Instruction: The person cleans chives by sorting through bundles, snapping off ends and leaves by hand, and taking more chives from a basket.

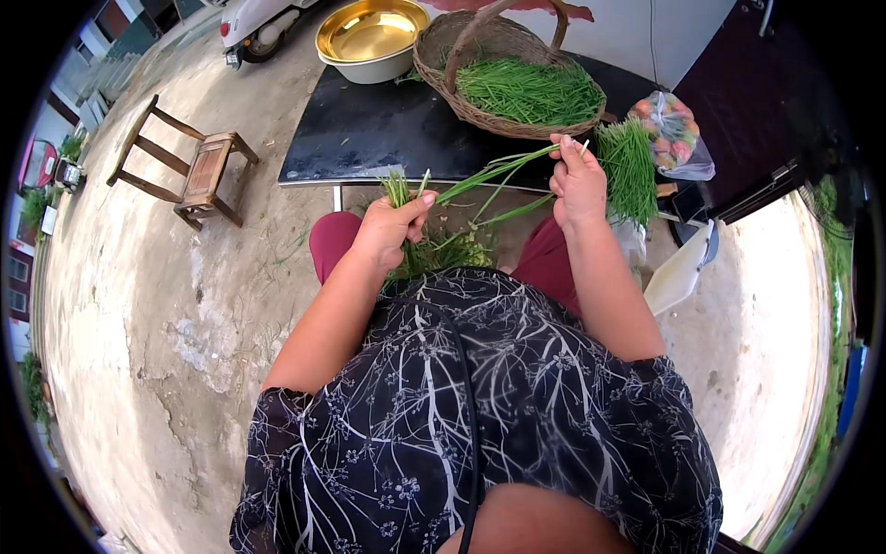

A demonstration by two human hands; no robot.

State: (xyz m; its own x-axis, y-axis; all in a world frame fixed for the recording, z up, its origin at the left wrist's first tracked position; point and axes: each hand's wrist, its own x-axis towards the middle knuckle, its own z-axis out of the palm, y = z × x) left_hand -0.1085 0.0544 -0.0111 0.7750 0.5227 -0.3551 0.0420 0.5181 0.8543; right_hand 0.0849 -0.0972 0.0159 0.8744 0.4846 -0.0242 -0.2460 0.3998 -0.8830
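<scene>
1. No text, label, brand or number can be read with certainty in the head view.
2. A small plate is carried at the rear of the parked scooter; its characters are too small to be made out.
3. A red marking is seen on the pale wall, cut off by the upper edge; no letter can be recognised in it.
</scene>
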